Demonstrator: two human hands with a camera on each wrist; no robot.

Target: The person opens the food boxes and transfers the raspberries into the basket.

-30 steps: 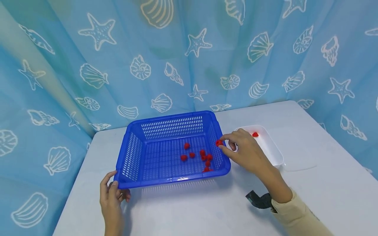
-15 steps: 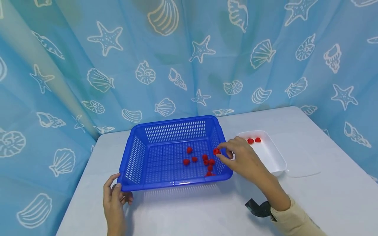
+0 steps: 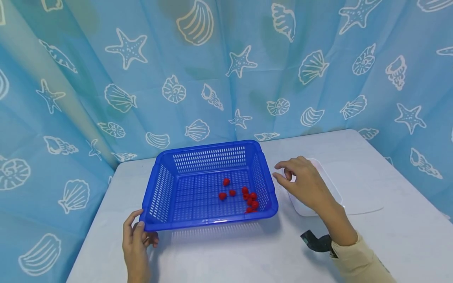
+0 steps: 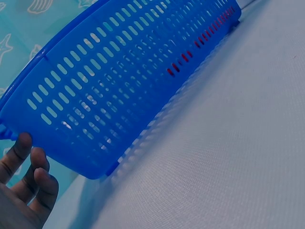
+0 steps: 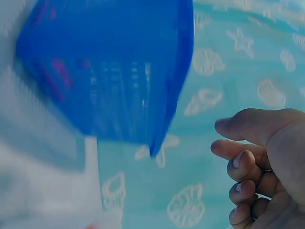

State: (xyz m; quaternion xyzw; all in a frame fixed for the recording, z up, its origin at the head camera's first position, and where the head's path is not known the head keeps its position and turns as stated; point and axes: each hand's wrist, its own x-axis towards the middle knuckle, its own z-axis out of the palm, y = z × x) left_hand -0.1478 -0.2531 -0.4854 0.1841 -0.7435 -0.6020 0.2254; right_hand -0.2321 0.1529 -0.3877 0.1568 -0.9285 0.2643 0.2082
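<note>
A blue plastic basket with slotted sides sits on the white table. Several red raspberries lie on its floor, most of them bunched in the near right corner. My left hand grips the basket's near left corner, thumb over the rim; its curled fingers also show in the left wrist view beside the slotted wall. Between basket and white tray, my right hand hovers with thumb and forefinger apart and nothing in them. It covers much of the tray, including the tray's far left part.
A thin, clear curved edge lies right of the tray on the white table. A blue curtain with shell and starfish prints hangs behind the table and along its sides.
My right hand has let a raspberry go into the basket's near right corner and moved right, away from the rim to the tray. My left hand has kept its grip on the corner.
</note>
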